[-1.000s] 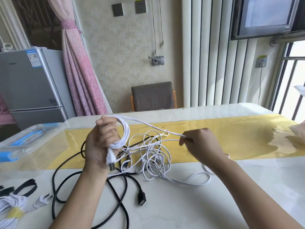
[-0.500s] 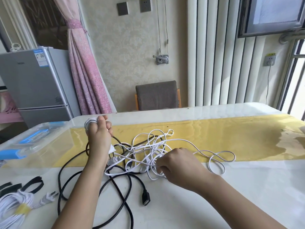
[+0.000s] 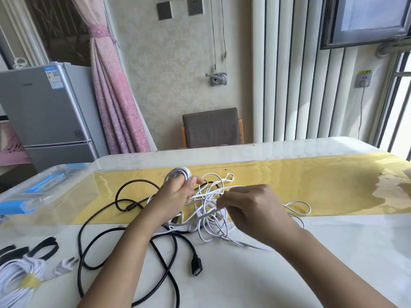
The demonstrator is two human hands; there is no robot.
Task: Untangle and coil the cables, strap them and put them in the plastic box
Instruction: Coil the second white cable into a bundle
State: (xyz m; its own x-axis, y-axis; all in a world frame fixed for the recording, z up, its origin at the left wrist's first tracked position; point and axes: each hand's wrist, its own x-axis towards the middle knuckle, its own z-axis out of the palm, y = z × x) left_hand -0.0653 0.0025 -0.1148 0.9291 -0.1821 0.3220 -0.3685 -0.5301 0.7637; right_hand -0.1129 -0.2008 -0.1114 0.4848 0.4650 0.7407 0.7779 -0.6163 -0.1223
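Hold the white coil [image 3: 178, 172] snug in the curled left hand [image 3: 175, 196]. Pull the strand [image 3: 206, 193] pinched in the right hand [image 3: 251, 210] slowly toward the table's [image 3: 289, 274] right edge, off the black cable [image 3: 196, 265].

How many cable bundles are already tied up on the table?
1: a white bundle with a yellow band at the near left edge, partly cut off. More may lie in the plastic box or out of view.
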